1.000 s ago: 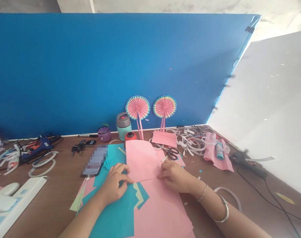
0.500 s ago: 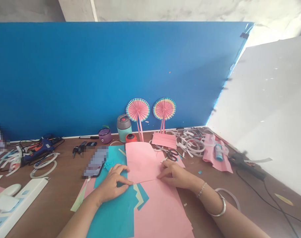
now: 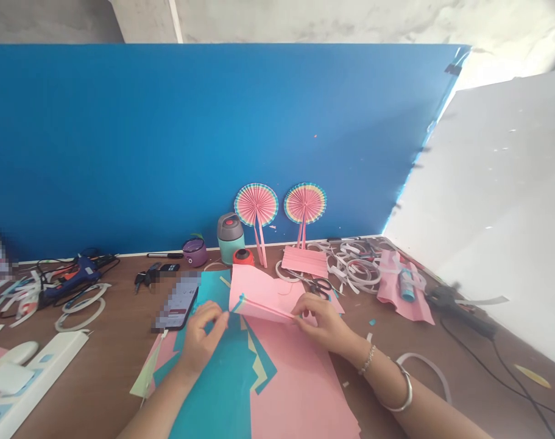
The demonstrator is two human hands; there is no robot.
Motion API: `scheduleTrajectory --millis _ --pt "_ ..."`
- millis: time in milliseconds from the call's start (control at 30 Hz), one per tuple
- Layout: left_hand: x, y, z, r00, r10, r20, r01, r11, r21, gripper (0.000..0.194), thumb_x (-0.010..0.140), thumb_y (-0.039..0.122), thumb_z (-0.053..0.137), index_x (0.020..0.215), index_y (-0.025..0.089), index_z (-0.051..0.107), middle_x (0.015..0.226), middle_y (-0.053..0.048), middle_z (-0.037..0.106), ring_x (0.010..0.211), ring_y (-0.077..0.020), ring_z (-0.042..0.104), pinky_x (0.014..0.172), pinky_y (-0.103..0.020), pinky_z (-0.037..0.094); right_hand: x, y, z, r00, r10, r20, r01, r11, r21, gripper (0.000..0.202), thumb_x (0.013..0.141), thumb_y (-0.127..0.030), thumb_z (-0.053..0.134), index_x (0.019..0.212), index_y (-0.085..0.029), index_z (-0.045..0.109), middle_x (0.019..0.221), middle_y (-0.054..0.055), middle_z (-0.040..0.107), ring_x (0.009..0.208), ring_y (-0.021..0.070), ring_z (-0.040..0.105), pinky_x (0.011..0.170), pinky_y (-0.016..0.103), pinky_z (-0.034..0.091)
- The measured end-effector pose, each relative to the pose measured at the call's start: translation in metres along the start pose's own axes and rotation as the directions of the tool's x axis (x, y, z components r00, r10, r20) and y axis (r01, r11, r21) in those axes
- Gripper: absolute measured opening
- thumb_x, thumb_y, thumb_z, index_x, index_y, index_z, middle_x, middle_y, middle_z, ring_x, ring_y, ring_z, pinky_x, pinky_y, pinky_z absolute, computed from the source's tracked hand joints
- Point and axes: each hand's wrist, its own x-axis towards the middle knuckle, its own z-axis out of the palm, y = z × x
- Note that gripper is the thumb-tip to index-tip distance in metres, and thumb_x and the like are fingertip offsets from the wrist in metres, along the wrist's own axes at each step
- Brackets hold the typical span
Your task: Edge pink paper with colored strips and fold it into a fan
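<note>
A pink sheet of paper point(image 3: 263, 289) is raised off the pile, its near edge tilted up with a narrow fold showing thin blue and yellowish strips. My right hand point(image 3: 320, 320) pinches the right end of that edge. At the left corner, my left hand point(image 3: 204, 335) has thumb and forefinger together on the paper; the exact grip is small in view. Underneath lie larger pink sheets point(image 3: 300, 384) and a teal sheet point(image 3: 213, 396). A zigzag-cut yellow scrap point(image 3: 259, 369) rests on a teal piece between them.
Two round pleated paper fans point(image 3: 256, 205) stand against the blue partition point(image 3: 190, 134). Behind the paper are a flask point(image 3: 230, 238), black scissors point(image 3: 321, 288) and a pleated pink strip point(image 3: 304, 261). A phone point(image 3: 179, 302), glue gun point(image 3: 78, 274) and power strip point(image 3: 35, 381) lie left.
The near edge of the pink sheet has come up off the pile, showing its striped fold. My left hand has gone from lying spread to pinching; my right hand moved slightly right.
</note>
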Motion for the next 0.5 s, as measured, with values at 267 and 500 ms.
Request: scheduleTrajectory --millis 267,500 --pt "-0.014 0.014 0.03 0.964 -0.138 0.226 0.14 0.99 0.009 0.032 0.084 0.045 0.051 0.071 0.021 0.068 0.061 -0.001 0.064 0.064 -0.0199 0.06 0.062 -0.031 0.051 0.0 -0.019 0.018 0.946 -0.306 0.101 0.322 0.913 -0.251 0.013 0.086 -0.013 0.044 0.082 -0.018 0.055 0.075 0.006 0.059 0.07 0.0165 0.05 0.062 0.03 0.042" --pt "-0.017 0.008 0.017 0.939 0.331 -0.092 -0.319 0.94 0.124 0.034 0.093 0.024 0.038 0.124 0.024 0.054 0.105 -0.009 0.064 0.097 -0.0233 0.058 0.08 -0.037 0.051 -0.003 -0.02 0.014 0.924 -0.378 0.062 0.377 0.868 -0.322 0.021 0.086 -0.019 0.049 0.108 -0.019 0.05 0.085 0.006 0.061 0.076 0.0181 0.053 0.067 0.032 0.044"
